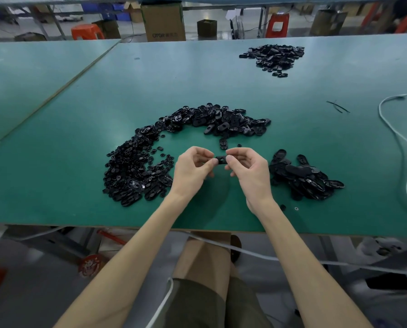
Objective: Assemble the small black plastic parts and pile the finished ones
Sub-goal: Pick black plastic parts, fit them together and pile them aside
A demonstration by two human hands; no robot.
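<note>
Green work table (221,79), matte surface, faint scuffs and glare toward the far edge. A seam line runs diagonally across its left part. Near edge shows a thin brown lip.

Both hands raised just above the table, near its front edge. Left hand (191,170) and right hand (248,170) meet at a small black part (221,160), each pinching one end between thumb and fingertips; the part is clear of the surface.

Large curved heap of loose black parts (136,166) to the left and ahead of the hands, arcing from the near left toward the centre. Smaller pile (304,175) just right of the right hand, mostly oval pieces. Third pile (274,58) far off, toward the back right. A few strays lie between.

White cable (397,136) snakes along the right side of the table and off the front edge.

Beyond the table: concrete floor, cardboard box (163,20), orange stool (87,31), red stool (278,26), blue crates, metal table legs.
</note>
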